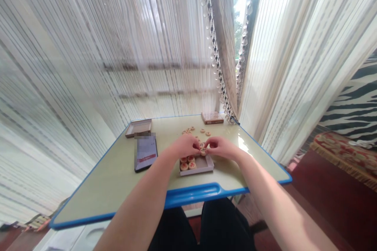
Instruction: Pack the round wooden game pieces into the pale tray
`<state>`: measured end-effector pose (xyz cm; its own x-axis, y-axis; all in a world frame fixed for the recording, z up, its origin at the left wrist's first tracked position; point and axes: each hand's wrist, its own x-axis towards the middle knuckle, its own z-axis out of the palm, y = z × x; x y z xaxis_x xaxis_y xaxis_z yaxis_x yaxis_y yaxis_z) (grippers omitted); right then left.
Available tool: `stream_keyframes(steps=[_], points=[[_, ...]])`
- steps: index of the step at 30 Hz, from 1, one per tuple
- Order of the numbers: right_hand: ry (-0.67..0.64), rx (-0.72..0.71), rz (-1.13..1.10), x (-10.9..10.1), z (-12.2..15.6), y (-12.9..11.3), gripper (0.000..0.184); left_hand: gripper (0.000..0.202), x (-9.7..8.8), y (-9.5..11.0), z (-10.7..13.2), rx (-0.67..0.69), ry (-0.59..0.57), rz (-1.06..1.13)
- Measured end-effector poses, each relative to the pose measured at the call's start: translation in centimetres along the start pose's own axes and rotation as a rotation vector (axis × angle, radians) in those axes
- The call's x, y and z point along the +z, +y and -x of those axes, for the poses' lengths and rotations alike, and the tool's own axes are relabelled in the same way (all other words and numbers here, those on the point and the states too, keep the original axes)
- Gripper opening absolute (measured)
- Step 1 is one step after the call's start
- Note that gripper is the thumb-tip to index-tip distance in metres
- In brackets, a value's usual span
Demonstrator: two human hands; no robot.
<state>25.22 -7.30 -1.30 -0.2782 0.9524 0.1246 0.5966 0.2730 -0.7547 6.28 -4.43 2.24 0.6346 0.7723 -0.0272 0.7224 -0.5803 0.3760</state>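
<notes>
Round wooden Chinese chess pieces (191, 165) with red characters sit in the left part of a shallow open box (197, 171) near the table's front edge. Over the back of this box my two hands meet around a short row of pieces with dark characters. My left hand (187, 146) pinches from the left, its fingertips partly hidden behind its knuckles. From the right, my right hand (220, 148) has its thumb and forefinger closed on the same Chinese chess pieces (203, 151). The front right part of the box shows its bare bottom.
More loose pieces (188, 130) lie behind my hands, with a couple (207, 133) farther right. A tablet (146, 151) and an open box lid (138, 127) are on the left. A closed flat box (212, 117) stands at the back right. Blue edging rims the table (112, 188).
</notes>
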Motion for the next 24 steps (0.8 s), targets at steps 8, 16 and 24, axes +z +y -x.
stream_keyframes(steps=[8,16,24], points=[[0.018,-0.011,0.001,-0.20,0.09,-0.10,0.020,0.018,0.02,0.02,-0.06,0.034,0.016,-0.038],[-0.006,-0.002,0.061,-0.06,0.16,-0.32,0.020,0.016,0.07,0.13,-0.07,0.046,0.050,-0.029],[0.004,-0.011,0.047,-0.17,0.06,0.00,0.022,0.018,0.22,-0.39,-0.17,0.062,0.039,-0.034]])
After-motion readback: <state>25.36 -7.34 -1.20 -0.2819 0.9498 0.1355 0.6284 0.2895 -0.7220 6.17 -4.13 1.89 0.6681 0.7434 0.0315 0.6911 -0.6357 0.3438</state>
